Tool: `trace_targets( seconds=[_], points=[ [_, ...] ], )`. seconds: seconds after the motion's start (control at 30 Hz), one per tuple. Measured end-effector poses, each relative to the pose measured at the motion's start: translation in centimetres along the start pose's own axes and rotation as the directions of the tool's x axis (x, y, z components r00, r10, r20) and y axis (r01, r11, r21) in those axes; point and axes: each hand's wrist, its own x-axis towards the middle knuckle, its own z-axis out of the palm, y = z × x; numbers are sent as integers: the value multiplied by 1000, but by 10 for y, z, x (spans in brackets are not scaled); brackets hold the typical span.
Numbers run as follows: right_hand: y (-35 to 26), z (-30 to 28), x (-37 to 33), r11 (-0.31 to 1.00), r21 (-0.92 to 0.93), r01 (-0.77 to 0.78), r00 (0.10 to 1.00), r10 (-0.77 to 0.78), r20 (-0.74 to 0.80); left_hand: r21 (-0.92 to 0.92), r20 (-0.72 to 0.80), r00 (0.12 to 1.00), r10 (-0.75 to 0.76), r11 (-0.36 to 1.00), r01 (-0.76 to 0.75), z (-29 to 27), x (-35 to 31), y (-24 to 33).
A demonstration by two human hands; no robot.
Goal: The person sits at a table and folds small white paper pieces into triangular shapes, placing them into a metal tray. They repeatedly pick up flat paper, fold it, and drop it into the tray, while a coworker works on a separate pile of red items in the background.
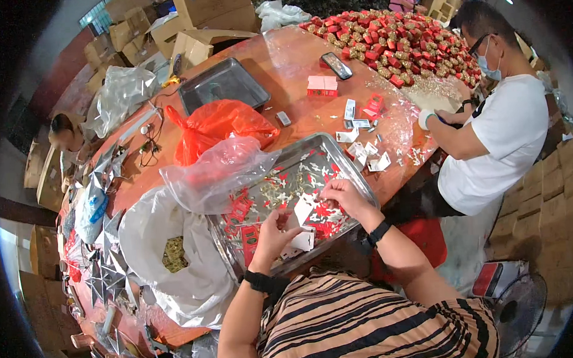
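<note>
My left hand point(274, 238) grips a small white card point(304, 207) that stands tilted above a metal tray point(340, 152). To its right, my right hand point(345, 195) is closed in a pinch at the card's upper edge; what lies between the fingertips is too small to make out. The tray holds many small white and red pieces point(327, 225) and some gold bits. Red printed cards point(239, 206) lie at its left side. More white cards point(302, 241) with hang holes rest beneath my left hand.
A white sack point(142, 230) stands left of the tray, with a red plastic bag point(211, 128) behind it. Farther back are an empty dark tray point(225, 86), a phone point(336, 66) and a heap of red-and-gold ornaments point(389, 43). A masked co-worker point(501, 125) stands right; a fan point(521, 313) is lower right.
</note>
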Motion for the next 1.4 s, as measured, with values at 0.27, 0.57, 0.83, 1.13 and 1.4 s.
trace_targets(
  seconds=[0.27,0.57,0.83,1.13,1.4],
  points=[
    [-19,38,-13,995,-43,87,990,-82,114,368,-177,942,285,907,-205,-9,-10,19],
    [-21,49,-13,975,-179,132,990,-119,79,465,-201,910,362,853,-237,-19,-22,34],
    [-21,57,-12,895,-303,328,942,-332,39,331,-116,925,361,892,-307,-25,-19,29],
    [-30,66,-18,864,-391,318,942,-334,30,258,-52,931,362,905,-338,-21,-16,23],
    [-10,56,-9,957,-245,158,977,-188,-101,269,-144,939,313,925,-267,-10,-10,26]
  ],
)
